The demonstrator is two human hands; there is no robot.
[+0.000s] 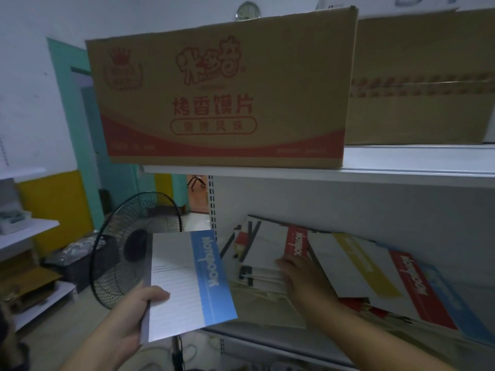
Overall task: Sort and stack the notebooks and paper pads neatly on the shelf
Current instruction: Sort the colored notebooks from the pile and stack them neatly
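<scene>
Lower centre, left hand grips a flat blue-banded notebook; right hand lies flat-fingered on smooth red-banded notebook, lower right

One view only: head-worn, wide-angle, with lines bowed near the frame's sides. Faces forward and a little down, close in front of the shelving, near its left end. Sits about level with the front edge of the upper shelf, so meets the box on it nearly square and looks under onto the lower shelf. Takes in the left grip with its notebook low left, the right grip at centre. Past the left end, catches a fan and the room beyond.
</scene>
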